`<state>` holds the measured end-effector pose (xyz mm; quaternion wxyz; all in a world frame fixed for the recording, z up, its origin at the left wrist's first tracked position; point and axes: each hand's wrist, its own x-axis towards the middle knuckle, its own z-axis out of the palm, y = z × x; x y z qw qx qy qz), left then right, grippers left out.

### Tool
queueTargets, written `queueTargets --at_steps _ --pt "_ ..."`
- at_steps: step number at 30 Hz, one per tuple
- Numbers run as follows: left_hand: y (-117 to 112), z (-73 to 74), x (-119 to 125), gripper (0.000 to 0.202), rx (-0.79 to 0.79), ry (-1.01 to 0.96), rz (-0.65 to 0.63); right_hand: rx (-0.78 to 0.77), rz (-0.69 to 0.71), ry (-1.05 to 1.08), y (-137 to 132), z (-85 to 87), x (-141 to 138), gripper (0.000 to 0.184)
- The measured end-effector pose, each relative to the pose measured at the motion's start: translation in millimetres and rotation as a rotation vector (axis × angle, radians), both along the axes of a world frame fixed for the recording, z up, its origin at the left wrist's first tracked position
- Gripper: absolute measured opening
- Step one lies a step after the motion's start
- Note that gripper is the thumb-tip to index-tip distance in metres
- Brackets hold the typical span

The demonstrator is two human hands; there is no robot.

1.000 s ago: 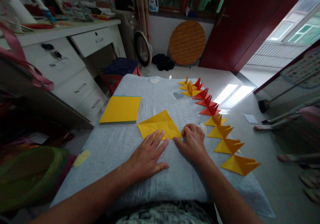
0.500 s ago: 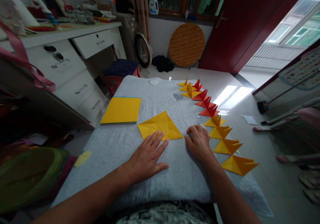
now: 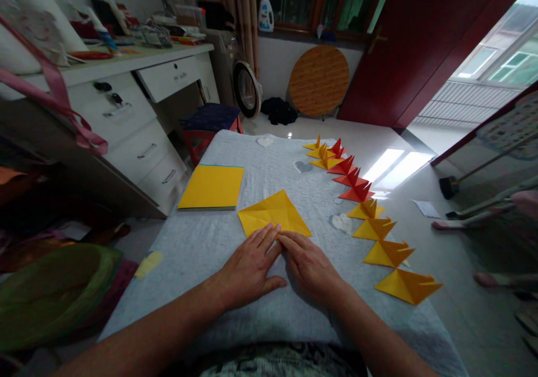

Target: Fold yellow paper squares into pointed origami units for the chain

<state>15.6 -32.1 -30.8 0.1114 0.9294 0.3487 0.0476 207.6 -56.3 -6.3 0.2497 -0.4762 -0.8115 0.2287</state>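
A yellow sheet of origami paper (image 3: 275, 212) with creases lies on the cloth-covered table before me, its near edge straight and folded. My left hand (image 3: 253, 258) rests flat with its fingertips on that near edge and its thumb spread aside. Beside it, my right hand (image 3: 310, 265) lies over the near edge too, fingers stretched toward the left fingertips and touching the paper. The right hand's lower fingers are partly hidden. To the left sits a stack of square paper (image 3: 212, 187), yellow on top. Along the right runs a row of folded yellow paper pieces (image 3: 407, 285) and red ones (image 3: 357, 191).
Pale cloth with heart patches covers the table (image 3: 202, 287). At the left stand a white desk (image 3: 126, 125) and a green-rimmed bin (image 3: 63, 293). Beyond the table are a stool (image 3: 210, 118), a washing machine with its door ajar (image 3: 247, 89) and a round wooden board (image 3: 319, 80).
My right hand has moved left from the bare cloth onto the paper's near edge, and its curled fingers have straightened. My left hand stays on the paper. The view has shifted slightly.
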Motion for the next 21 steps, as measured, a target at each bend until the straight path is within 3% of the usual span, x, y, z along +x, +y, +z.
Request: queueTargets --at_steps 6,11,17,21 --pt "2.9 4.0 -16.2 0.088 -0.062 0.076 -0.022 0.065 -0.008 -0.107 -1.9 -2.5 -1.9 0.042" --pt "-2.5 0.7 -45.9 0.083 -0.006 0.101 -0.010 0.087 -0.001 -0.281 -1.6 3.3 -11.5 0.029" --pt "-11.1 1.0 -65.4 0.075 0.081 0.069 0.075 0.113 -0.066 -0.440 -4.7 1.0 -29.9 0.055" --pt "-13.8 3.1 -63.6 0.069 0.146 0.082 0.103 0.098 -0.094 -0.444 -6.7 1.3 -33.3 0.059"
